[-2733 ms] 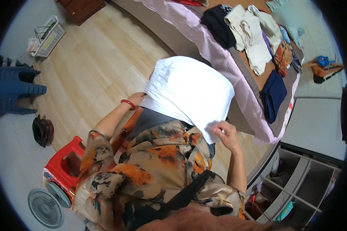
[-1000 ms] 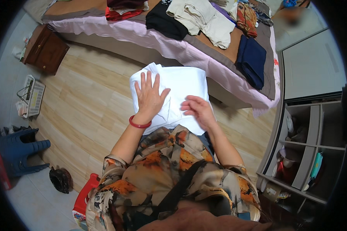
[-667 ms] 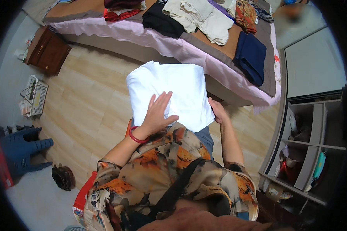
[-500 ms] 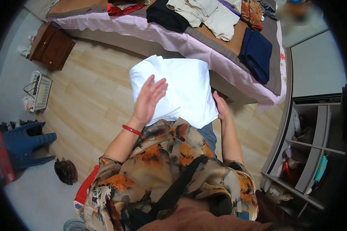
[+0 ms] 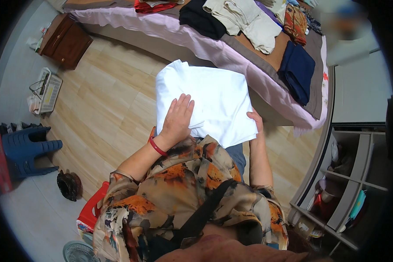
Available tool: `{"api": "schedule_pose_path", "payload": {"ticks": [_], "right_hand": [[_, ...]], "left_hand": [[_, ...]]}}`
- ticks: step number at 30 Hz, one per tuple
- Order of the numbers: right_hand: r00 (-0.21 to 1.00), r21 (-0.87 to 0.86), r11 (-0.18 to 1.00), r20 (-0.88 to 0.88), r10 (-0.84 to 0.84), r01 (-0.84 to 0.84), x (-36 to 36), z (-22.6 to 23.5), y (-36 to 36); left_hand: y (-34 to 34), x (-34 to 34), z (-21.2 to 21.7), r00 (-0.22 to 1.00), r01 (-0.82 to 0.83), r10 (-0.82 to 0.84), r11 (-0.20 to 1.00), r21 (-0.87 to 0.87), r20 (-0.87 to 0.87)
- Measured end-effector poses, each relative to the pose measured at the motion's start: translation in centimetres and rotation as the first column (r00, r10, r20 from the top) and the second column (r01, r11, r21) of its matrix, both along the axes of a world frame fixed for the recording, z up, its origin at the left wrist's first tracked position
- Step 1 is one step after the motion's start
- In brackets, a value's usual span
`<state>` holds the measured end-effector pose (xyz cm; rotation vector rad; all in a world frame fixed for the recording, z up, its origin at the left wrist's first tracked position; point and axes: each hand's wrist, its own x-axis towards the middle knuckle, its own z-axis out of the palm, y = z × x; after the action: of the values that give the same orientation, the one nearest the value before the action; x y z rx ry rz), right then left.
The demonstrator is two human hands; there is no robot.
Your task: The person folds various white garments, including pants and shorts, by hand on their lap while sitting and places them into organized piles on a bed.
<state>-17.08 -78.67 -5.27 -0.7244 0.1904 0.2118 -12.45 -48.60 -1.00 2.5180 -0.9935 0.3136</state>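
A folded white cloth, perhaps a garment, lies across my lap. My left hand, with a red bangle on its wrist, rests flat on the cloth's near left part, fingers stretched out. At the right edge, my right hand grips the cloth's side, the thumb on top and the other fingers mostly hidden beneath. Loose layers show at the near edge of the cloth beside my left hand.
Ahead stands a bed with a pink skirt, bearing a folded navy cloth, cream trousers and a black garment. Open shelves stand right. A blue stool, white basket and brown cabinet are left.
My left hand has come down from above the white cloth and now lies flat on it. My right hand has closed over the cloth's right edge. The view has shifted slightly.
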Motion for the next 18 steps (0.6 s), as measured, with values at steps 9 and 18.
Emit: {"api": "schedule_pose_path", "payload": {"ticks": [9,18], "right_hand": [[0.978,0.009,0.983,0.101,-0.184,0.184,1.2,4.9,3.9],[0.859,-0.692,0.688,0.198,0.472,-0.219,9.2,9.2,16.2]], "left_hand": [[0.5,-0.3,-0.8,0.988,0.154,-0.149,0.98,-0.127,0.05],[0.5,-0.6,-3.3,0.857,0.222,-0.363,0.9,-0.375,-0.364]]}}
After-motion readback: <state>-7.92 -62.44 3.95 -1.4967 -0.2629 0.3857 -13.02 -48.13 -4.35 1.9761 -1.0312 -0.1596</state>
